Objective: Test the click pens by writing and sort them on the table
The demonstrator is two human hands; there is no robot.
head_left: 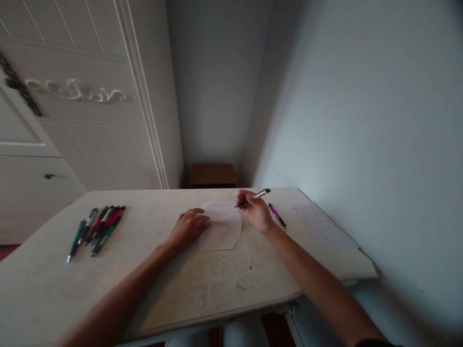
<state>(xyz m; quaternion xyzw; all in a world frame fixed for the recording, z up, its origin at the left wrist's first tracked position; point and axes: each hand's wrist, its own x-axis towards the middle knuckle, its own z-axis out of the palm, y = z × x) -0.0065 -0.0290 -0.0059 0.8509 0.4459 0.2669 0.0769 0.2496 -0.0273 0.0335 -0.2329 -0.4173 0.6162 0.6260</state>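
Note:
A sheet of white paper (221,233) lies on the table in front of me, with faint writing on it. My left hand (190,224) rests flat on its left edge, fingers stretched out, a ring on one finger. At the sheet's upper right, my right hand (255,209) grips a pen (261,193) with a white and black barrel. The pen's tip points down and left over the paper; whether it touches cannot be made out. Just right of that hand lies a purple and black pen (278,216).
Several pens (103,224) lie in a pile on the left of the white table (152,289). Another written sheet (325,224) is at the right edge by the wall (361,120). A white wardrobe (90,96) stands at left, a brown wooden piece (213,172) beyond the table.

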